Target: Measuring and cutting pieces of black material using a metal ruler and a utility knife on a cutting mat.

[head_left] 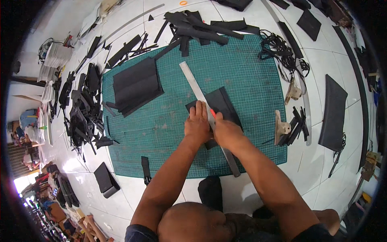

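Note:
My left hand (196,123) lies with its fingers stretched out on a steel ruler (190,77) and the black sheet (225,105) under it. The ruler slants across the sheet, its far end up and to the left, its near end by the mat's front edge. My right hand (226,131) is closed round a red cutter knife (213,113), right beside the ruler's edge; the blade is hidden. Beneath everything is a green gridded cutting mat (161,149). A stack of black sheets (136,85) rests on the mat to the left.
Black offcuts (85,107) heap along the left, with more strips (197,30) at the far edge. To the right are tangled black cords (282,54), metal clips (281,128) and a black panel (333,115). A black strap with a buckle (146,169) lies front left.

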Action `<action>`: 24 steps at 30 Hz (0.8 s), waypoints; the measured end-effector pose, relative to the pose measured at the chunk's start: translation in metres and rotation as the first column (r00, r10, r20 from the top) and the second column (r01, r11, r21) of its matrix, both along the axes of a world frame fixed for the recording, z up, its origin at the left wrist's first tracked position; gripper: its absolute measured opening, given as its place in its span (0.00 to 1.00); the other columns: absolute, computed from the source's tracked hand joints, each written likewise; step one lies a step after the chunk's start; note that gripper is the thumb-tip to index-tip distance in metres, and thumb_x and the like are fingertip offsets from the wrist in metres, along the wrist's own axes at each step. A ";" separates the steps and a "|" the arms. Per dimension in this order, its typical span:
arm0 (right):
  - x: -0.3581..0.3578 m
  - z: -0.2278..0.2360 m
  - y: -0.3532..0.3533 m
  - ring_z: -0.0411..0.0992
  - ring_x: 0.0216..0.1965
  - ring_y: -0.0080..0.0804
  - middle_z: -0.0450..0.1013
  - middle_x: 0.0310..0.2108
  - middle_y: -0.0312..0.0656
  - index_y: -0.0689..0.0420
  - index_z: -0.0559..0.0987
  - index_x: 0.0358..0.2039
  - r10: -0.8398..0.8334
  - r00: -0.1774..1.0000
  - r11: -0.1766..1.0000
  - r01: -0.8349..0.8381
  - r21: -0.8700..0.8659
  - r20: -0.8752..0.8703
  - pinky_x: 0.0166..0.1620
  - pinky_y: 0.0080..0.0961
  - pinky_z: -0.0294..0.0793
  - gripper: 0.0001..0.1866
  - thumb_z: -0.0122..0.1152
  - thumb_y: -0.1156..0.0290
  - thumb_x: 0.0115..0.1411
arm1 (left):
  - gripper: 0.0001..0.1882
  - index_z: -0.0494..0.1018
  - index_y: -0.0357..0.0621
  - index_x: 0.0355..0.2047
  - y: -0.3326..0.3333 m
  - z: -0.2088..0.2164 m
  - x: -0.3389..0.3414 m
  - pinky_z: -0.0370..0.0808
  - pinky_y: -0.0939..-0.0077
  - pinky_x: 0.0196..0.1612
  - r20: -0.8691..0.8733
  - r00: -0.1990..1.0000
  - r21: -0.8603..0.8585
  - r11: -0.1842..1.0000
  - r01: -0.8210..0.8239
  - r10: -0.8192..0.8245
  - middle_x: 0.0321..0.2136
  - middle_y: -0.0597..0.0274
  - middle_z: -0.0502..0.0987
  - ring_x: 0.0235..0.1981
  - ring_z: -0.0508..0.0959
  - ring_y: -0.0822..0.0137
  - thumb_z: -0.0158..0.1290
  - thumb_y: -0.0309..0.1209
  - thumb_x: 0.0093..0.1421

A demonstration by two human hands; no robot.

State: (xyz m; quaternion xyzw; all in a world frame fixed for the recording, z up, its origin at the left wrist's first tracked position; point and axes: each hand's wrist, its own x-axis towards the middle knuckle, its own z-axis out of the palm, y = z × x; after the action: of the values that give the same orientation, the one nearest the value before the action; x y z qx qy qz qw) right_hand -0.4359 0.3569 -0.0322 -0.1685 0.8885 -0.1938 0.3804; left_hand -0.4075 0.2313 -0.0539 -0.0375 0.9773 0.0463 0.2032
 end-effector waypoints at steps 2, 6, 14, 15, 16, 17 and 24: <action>0.018 0.004 0.023 0.74 0.47 0.57 0.73 0.46 0.63 0.65 0.63 0.49 -0.004 0.999 0.999 0.002 0.041 0.044 0.50 0.49 0.72 0.15 0.43 0.71 0.64 | 0.68 0.47 0.31 0.66 0.010 0.010 -0.006 0.74 0.70 0.56 0.098 0.995 0.011 1.000 -0.016 0.015 0.63 0.53 0.52 0.59 0.62 0.56 0.73 0.52 0.32; 0.066 0.009 0.056 0.74 0.45 0.60 0.74 0.43 0.64 0.66 0.60 0.54 -0.050 0.988 0.998 0.045 0.040 0.148 0.49 0.52 0.72 0.20 0.43 0.70 0.64 | 0.69 0.45 0.30 0.66 0.001 0.013 0.000 0.77 0.63 0.54 0.049 0.998 0.035 0.999 -0.040 0.039 0.64 0.52 0.51 0.61 0.60 0.51 0.73 0.52 0.32; 0.130 0.005 0.125 0.76 0.34 0.61 0.75 0.31 0.61 0.62 0.60 0.48 -0.027 0.997 0.993 0.017 0.119 0.077 0.38 0.52 0.74 0.21 0.55 0.70 0.59 | 0.70 0.45 0.29 0.66 0.005 0.007 -0.002 0.74 0.63 0.57 0.056 0.998 0.050 0.998 -0.039 0.036 0.64 0.51 0.51 0.62 0.59 0.50 0.73 0.52 0.32; 0.124 0.008 0.123 0.75 0.33 0.61 0.74 0.30 0.61 0.62 0.60 0.48 -0.034 0.994 0.993 0.021 0.115 0.108 0.37 0.53 0.74 0.21 0.55 0.70 0.59 | 0.70 0.45 0.29 0.66 0.003 0.005 -0.005 0.74 0.63 0.57 0.045 0.998 0.037 0.998 -0.049 0.047 0.64 0.51 0.51 0.62 0.59 0.50 0.73 0.52 0.32; 0.123 0.017 0.122 0.75 0.32 0.62 0.74 0.29 0.61 0.62 0.60 0.48 -0.041 0.988 0.993 0.023 0.119 0.151 0.36 0.53 0.74 0.21 0.55 0.70 0.59 | 0.70 0.45 0.29 0.66 0.004 0.005 -0.002 0.74 0.64 0.57 0.036 0.999 0.055 0.998 -0.036 0.034 0.64 0.50 0.51 0.62 0.59 0.50 0.73 0.52 0.32; 0.118 0.027 0.119 0.75 0.32 0.62 0.74 0.29 0.61 0.62 0.60 0.48 -0.030 0.988 0.994 0.012 0.113 0.154 0.36 0.53 0.74 0.21 0.55 0.70 0.59 | 0.70 0.45 0.28 0.66 0.005 0.004 0.001 0.74 0.64 0.57 0.027 0.999 0.072 0.997 -0.024 0.022 0.64 0.50 0.51 0.61 0.59 0.50 0.73 0.53 0.32; 0.022 0.011 0.030 0.74 0.32 0.65 0.74 0.28 0.64 0.62 0.60 0.45 -0.105 0.986 0.990 0.092 -0.106 -0.127 0.37 0.55 0.73 0.18 0.54 0.71 0.59 | 0.68 0.46 0.29 0.66 0.003 0.013 0.000 0.66 0.68 0.63 0.099 0.994 0.087 0.995 -0.048 0.039 0.64 0.50 0.52 0.61 0.60 0.53 0.73 0.51 0.33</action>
State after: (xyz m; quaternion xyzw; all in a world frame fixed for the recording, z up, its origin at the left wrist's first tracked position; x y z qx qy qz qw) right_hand -0.4134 0.3873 -0.0208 -0.1554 0.9082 -0.2448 0.3019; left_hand -0.4078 0.2343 -0.0410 -0.0518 0.9622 0.0923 0.2509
